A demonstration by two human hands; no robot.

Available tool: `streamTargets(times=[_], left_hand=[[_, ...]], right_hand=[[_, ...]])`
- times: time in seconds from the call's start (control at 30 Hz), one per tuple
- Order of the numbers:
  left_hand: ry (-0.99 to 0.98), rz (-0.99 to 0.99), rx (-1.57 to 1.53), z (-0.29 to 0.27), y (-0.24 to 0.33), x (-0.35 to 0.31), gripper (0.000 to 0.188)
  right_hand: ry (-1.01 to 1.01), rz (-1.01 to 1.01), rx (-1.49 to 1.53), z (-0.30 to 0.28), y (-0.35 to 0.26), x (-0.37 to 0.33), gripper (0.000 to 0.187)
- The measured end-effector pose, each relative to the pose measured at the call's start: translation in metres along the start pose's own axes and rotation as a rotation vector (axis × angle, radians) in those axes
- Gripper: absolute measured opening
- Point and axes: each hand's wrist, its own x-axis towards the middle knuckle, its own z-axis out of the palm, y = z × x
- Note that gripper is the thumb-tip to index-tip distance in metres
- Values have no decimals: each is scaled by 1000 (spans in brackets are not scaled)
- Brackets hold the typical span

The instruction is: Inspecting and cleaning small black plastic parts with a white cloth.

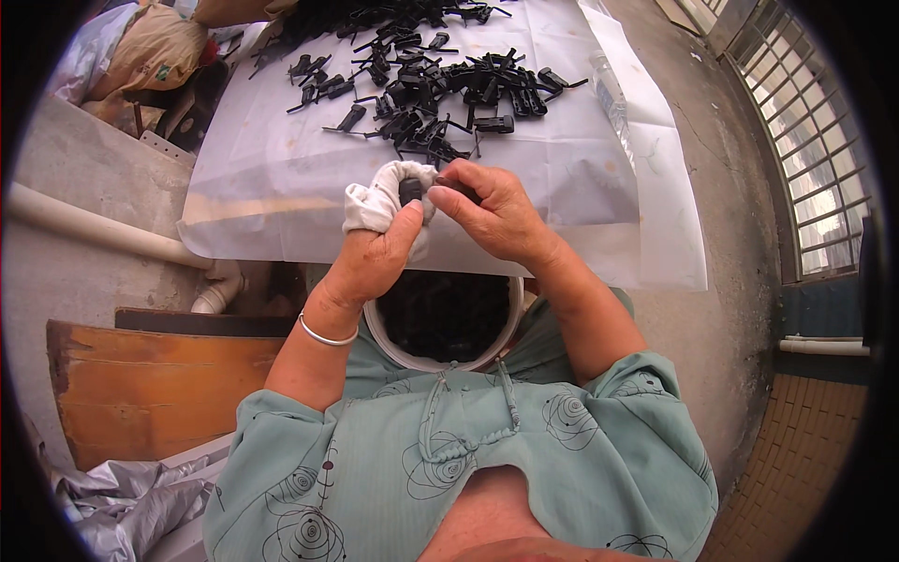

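Observation:
Over the near edge of the sheet-covered table, my left hand (pixel 370 262) is closed round a crumpled white cloth (pixel 386 199). A small black plastic part (pixel 410 192) sits in the cloth, with my left thumb against its near end. Close beside it, my right hand (pixel 503 217) pinches a small dark piece (pixel 461 190) between thumb and fingers. Its kind is mostly hidden by the fingers. Just beyond my hands, many loose black plastic parts (pixel 426 89) with thin projecting strips lie in a heap. Below my wrists a white bucket (pixel 518 309) stands between my legs, holding black contents too dark to tell apart.
White sheeting (pixel 571 169) covers the table and hangs over its near edge. Left are a pale pipe (pixel 103 225), a worn orange-brown board (pixel 159 384) and stuffed bags (pixel 154 51). A barred window (pixel 805 131) is at the right, past the concrete floor (pixel 721 234).

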Motion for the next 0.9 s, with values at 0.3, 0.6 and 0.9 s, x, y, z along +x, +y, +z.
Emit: streamTargets(times=[0.3,0.6,0.9], left_hand=[[176,335,650,6,-10,-1,22],[60,92,374,-5,-1,-7,21],[184,319,604,-2,-19,-7,23]], right_hand=[[-73,28,-179,12,-4,-4,21],[-181,32,23,8,-7,-2,21],[15,-187,-240,32,4,-3,19]])
